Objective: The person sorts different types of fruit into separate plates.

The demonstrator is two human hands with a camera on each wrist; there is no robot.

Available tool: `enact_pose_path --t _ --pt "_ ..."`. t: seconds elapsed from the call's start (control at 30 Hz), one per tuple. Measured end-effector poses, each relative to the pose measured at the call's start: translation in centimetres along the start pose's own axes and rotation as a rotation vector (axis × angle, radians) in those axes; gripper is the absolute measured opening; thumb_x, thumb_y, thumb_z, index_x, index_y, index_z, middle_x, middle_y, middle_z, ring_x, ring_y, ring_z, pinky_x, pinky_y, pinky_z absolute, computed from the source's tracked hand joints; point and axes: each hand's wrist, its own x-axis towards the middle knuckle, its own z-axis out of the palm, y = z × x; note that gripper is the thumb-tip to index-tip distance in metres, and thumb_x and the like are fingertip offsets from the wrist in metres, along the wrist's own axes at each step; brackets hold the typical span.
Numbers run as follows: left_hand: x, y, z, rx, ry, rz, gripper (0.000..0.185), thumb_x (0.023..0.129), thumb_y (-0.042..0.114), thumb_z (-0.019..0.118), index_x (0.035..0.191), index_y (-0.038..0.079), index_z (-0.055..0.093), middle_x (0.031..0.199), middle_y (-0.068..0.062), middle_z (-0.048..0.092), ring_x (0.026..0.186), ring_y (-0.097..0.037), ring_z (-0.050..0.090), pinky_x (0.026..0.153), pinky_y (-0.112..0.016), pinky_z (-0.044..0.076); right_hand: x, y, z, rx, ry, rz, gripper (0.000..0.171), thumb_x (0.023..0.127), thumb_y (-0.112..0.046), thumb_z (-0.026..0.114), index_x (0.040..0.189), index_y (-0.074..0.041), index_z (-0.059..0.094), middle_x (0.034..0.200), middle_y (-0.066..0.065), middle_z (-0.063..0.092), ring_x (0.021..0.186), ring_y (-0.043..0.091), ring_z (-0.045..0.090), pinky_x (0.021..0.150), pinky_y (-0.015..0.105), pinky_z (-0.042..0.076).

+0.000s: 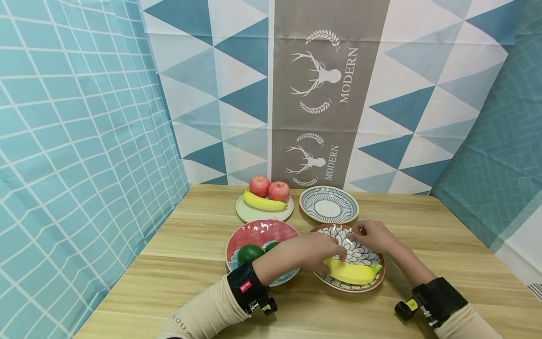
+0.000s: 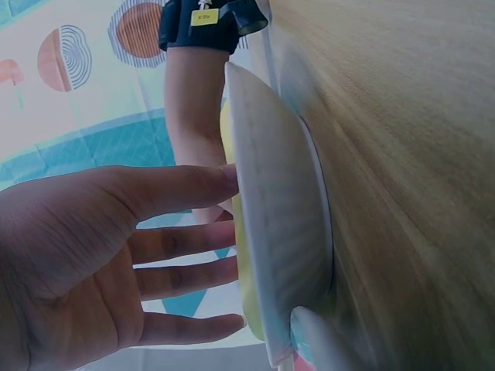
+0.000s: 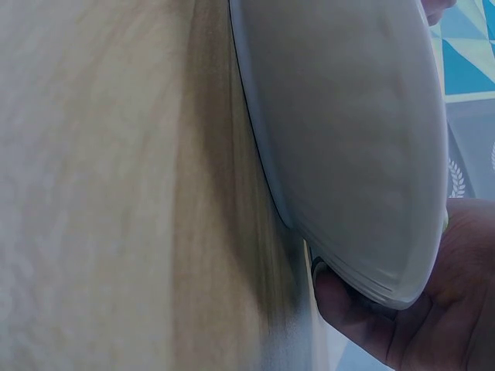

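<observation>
A yellow banana (image 1: 354, 272) lies along the near side of a brown-rimmed plate (image 1: 357, 250) with a petal pattern. My left hand (image 1: 315, 252) reaches over this plate's left side, fingertips at the banana's left end. In the left wrist view its fingers are extended and the thumb tip is at the plate's rim, with a strip of yellow showing behind. With my right hand (image 1: 376, 236) I grip the plate's far right rim; in the right wrist view fingers (image 3: 340, 297) curl under the plate's pale underside (image 3: 348, 139).
Left of it stands a red and blue plate (image 1: 254, 230) with dark green fruits (image 1: 250, 254), partly behind my left forearm. Farther back, a pale plate (image 1: 262, 215) holds two apples (image 1: 279, 191) and another banana (image 1: 263, 202). A blue-striped plate (image 1: 329, 205) stands beside that.
</observation>
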Motion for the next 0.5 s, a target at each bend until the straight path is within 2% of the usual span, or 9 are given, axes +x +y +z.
enact_pose_path --t 0.2,0.5 --pt "-0.2 -0.5 -0.6 0.014 0.026 0.008 0.04 0.093 0.031 0.084 0.13 0.023 0.071 0.121 0.006 0.072 0.113 -0.007 0.064 0.1 -0.023 0.05 -0.1 0.0 0.2 0.006 -0.008 0.007 0.025 0.101 -0.025 0.074 0.08 -0.014 0.064 0.069 -0.002 0.053 0.065 0.015 0.049 0.058 0.029 0.039" --pt "-1.8 -2.6 -2.2 -0.029 0.119 -0.002 0.037 0.097 0.03 0.079 0.131 0.019 0.07 0.125 0.003 0.071 0.108 -0.008 0.064 0.093 -0.022 0.052 0.0 0.0 0.2 0.017 -0.015 0.029 0.032 0.101 -0.028 0.073 0.076 -0.014 0.06 0.068 -0.001 0.053 0.063 0.015 0.049 0.057 0.028 0.039"
